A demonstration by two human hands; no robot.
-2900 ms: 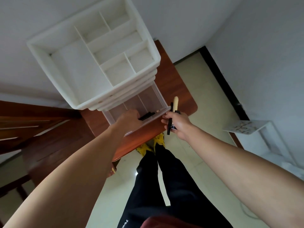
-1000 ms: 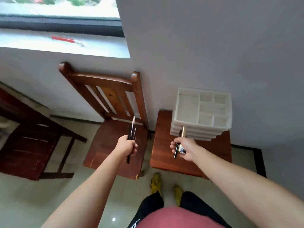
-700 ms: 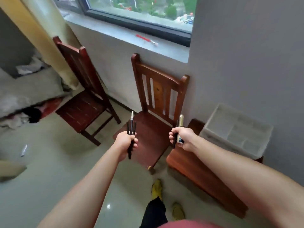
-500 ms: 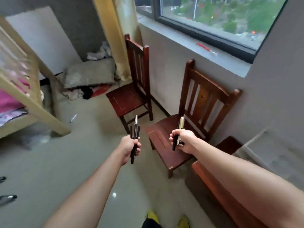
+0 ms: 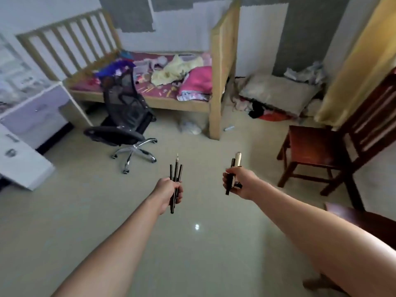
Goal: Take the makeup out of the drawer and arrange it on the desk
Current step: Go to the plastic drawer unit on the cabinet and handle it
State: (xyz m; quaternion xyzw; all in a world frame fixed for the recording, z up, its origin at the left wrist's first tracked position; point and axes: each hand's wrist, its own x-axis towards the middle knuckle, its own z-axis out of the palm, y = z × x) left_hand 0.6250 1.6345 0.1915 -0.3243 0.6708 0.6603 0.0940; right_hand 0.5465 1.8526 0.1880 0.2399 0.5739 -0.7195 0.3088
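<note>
L hand (image 5: 168, 192) — pencils (image 5: 176, 170), R hand (image 5: 243, 183) — tube (image 5: 237, 160)

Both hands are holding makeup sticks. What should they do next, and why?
Probably step left toward the white desk. The left hand grips thin black pencils, the right hand grips a gold tube and a black stick, and the desk stands off to the left.

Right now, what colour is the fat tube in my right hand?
Gold, with a black lower end; the head view shows the tube best.
</note>
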